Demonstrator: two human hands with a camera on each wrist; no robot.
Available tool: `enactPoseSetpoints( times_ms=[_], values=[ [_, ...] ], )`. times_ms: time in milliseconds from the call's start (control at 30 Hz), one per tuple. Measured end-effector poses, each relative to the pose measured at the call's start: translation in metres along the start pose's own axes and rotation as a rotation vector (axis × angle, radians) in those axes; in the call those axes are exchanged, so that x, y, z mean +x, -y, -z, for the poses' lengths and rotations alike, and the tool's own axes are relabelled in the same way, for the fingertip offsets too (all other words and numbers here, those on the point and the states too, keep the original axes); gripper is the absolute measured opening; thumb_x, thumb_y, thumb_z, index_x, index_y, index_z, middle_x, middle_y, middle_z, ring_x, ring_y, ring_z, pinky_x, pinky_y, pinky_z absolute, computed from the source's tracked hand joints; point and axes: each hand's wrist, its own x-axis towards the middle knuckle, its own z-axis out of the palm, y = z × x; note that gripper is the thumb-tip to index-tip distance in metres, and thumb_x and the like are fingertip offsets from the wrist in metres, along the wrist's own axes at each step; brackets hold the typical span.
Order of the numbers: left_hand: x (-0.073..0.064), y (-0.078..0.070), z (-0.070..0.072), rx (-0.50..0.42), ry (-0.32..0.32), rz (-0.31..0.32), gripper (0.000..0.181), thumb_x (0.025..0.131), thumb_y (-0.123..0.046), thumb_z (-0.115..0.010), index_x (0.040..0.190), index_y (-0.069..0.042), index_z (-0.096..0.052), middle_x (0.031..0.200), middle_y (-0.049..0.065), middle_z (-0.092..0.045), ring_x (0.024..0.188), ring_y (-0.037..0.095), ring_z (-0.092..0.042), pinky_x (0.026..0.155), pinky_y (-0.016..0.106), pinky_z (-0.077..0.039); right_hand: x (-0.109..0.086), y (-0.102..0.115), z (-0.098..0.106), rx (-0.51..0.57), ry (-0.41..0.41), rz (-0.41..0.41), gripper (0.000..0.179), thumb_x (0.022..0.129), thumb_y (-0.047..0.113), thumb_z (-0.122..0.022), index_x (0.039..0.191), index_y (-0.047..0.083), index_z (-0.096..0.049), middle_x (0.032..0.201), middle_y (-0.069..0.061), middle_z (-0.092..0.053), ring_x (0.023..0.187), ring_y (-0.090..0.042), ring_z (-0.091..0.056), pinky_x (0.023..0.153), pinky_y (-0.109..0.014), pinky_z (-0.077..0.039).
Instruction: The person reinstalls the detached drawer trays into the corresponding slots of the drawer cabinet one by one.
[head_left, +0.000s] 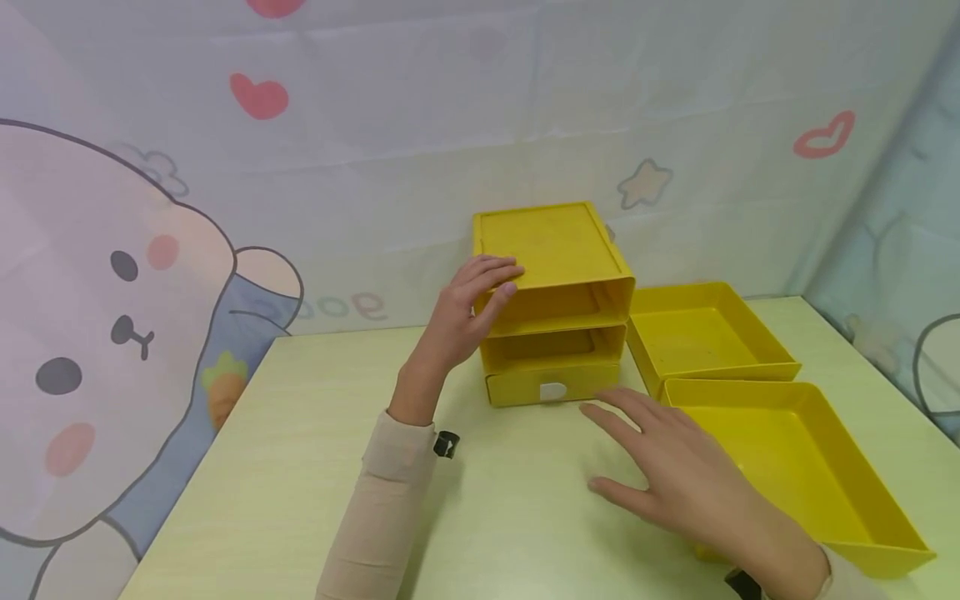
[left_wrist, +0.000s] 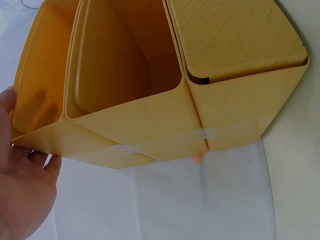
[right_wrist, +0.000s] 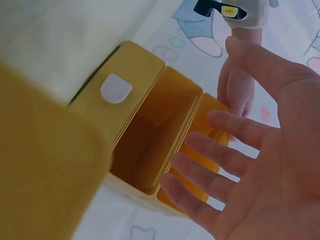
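Observation:
A yellow drawer cabinet (head_left: 555, 250) of three stacked units stands near the back of the table. Its upper two compartments are hollow, while a drawer (head_left: 517, 388) with a white tab fills the lowest. My left hand (head_left: 480, 300) rests at the cabinet's upper left front corner, fingers extended over the top and thumb by the front rim. In the left wrist view, clear tape (left_wrist: 125, 148) runs across the units' side. My right hand (head_left: 675, 467) hovers in front of the cabinet's lower right, fingers spread and holding nothing; its palm (right_wrist: 280, 185) shows in the right wrist view.
Two yellow drawers lie on the table to the right: one (head_left: 720, 367) beside the cabinet, the other (head_left: 795, 467) nearer, partly behind my right hand and forearm. A printed cloth (head_left: 420, 167) hangs behind the pale table (head_left: 300, 467).

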Motion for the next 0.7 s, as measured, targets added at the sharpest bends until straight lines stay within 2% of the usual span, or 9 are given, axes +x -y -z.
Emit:
enactPoseSetpoints(
  times_ms=[167, 467, 700],
  values=[
    [-0.001, 0.001, -0.001, 0.005, -0.002, 0.005, 0.031, 0.110, -0.014, -0.060, 0.137, -0.005, -0.070, 0.145, 0.013, -0.064, 0.140, 0.027, -0.051, 0.123, 0.040, -0.038, -0.017, -0.008, 0.007, -0.010, 0.037, -0.044, 0.074, 0.090, 0.054, -0.082, 0.152, 0.021, -0.058, 0.152, -0.008, -0.057, 0.135, -0.035, -0.058, 0.104, -0.064, -0.050],
    [-0.001, 0.001, -0.001, 0.004, -0.004, 0.020, 0.031, 0.110, -0.015, -0.060, 0.137, -0.005, -0.071, 0.144, 0.012, -0.064, 0.140, 0.026, -0.051, 0.123, 0.040, -0.039, -0.037, -0.022, 0.009, -0.059, 0.052, -0.062, 0.080, 0.084, 0.054, -0.087, 0.151, 0.022, -0.058, 0.150, -0.006, -0.059, 0.131, -0.034, -0.060, 0.100, -0.062, -0.052],
    [-0.001, -0.001, 0.000, 0.009, 0.006, 0.027, 0.031, 0.110, -0.015, -0.060, 0.138, -0.005, -0.070, 0.145, 0.013, -0.064, 0.141, 0.027, -0.050, 0.124, 0.040, -0.037, -0.054, -0.033, 0.012, -0.057, 0.117, -0.124, 0.087, 0.079, 0.062, -0.087, 0.151, 0.025, -0.058, 0.147, -0.006, -0.060, 0.127, -0.033, -0.061, 0.099, -0.062, -0.052]
  ],
)
